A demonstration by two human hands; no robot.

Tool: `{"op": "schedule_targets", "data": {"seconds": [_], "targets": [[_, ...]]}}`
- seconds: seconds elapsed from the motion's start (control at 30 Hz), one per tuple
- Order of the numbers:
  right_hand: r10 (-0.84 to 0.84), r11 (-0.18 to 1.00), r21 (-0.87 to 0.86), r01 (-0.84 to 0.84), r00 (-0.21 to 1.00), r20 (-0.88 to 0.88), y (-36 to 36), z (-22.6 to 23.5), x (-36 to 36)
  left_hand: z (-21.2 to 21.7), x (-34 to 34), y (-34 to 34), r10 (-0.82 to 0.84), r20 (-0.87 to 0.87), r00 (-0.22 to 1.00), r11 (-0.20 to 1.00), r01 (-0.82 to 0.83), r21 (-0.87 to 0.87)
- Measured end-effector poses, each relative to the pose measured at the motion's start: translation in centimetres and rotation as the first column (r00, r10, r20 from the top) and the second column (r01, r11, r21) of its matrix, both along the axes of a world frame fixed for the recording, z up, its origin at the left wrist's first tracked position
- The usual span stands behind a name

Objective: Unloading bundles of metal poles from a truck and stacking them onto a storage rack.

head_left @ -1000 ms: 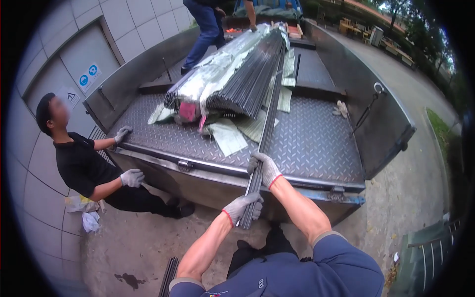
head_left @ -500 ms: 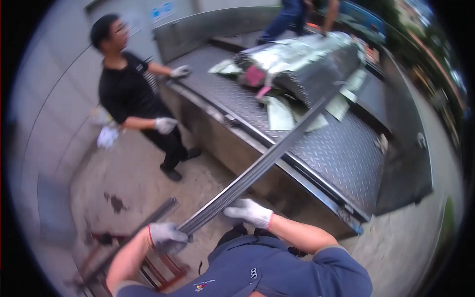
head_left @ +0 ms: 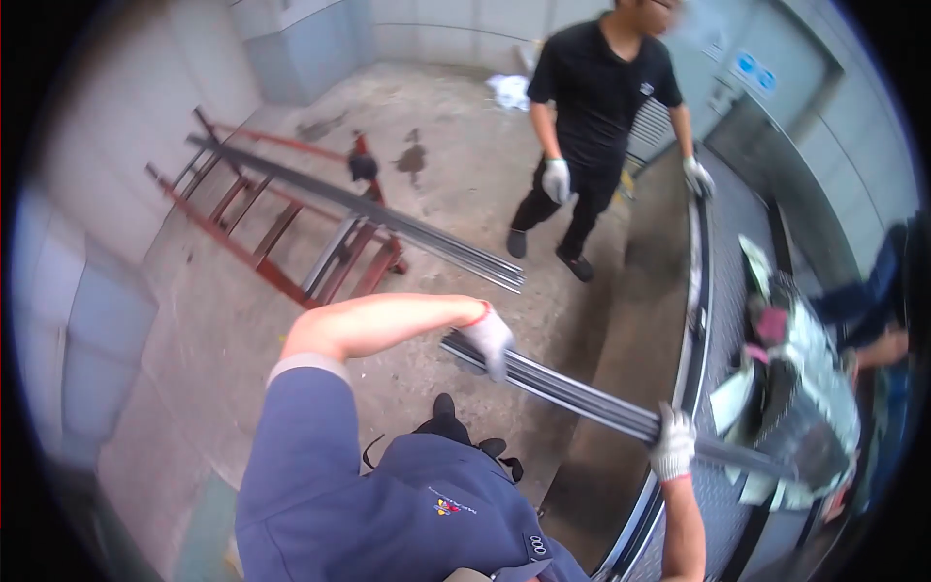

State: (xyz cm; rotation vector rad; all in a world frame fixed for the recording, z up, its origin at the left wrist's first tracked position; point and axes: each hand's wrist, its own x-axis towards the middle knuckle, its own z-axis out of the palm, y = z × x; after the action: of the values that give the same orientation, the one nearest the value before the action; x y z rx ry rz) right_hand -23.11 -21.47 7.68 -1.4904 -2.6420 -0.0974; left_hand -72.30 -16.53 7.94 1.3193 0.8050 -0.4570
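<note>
A bundle of long grey metal profiles (head_left: 580, 396) slants down to the right from in front of me, its far part over the truck bed. My left hand (head_left: 490, 339), in a white glove with a red cuff, is closed over the bundle close to its near end. Farther along, my right hand (head_left: 673, 443), gloved too, is wrapped round the bundle beside the bed's edge. The far end of the profiles is beside a foil-wrapped bundle (head_left: 810, 407) with pale green sheets and a pink piece.
The truck bed (head_left: 716, 354) of ridged plate has a raised metal edge. A red steel rack (head_left: 276, 276) at left carries more profiles (head_left: 417, 231). A person in black (head_left: 606, 107) stands at the bed, one gloved hand on its edge. Another person's dark blue sleeve (head_left: 863, 301) shows far right.
My view has swung left, bringing the rack into full view. My right hand has shifted from the profiles' near part to a grip farther along. My left hand stays by the near end.
</note>
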Motion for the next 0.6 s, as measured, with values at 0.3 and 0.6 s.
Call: {"op": "schedule_targets", "data": {"seconds": [0.3, 0.6], "targets": [[-0.069, 0.979, -0.176, 0.097, 0.985, 0.16, 2.7, -3.0, 0.8, 0.0, -0.4, -3.1, 0.059, 0.059, 0.997, 0.779, -0.083, 0.621], [0.021, 0.878, -0.461, 0.129, 0.952, 0.307, 4.2, -5.4, 0.5, -5.2, 0.8, -14.3, 0.707, 0.288, 0.646, 0.643, -0.757, 0.118]]}}
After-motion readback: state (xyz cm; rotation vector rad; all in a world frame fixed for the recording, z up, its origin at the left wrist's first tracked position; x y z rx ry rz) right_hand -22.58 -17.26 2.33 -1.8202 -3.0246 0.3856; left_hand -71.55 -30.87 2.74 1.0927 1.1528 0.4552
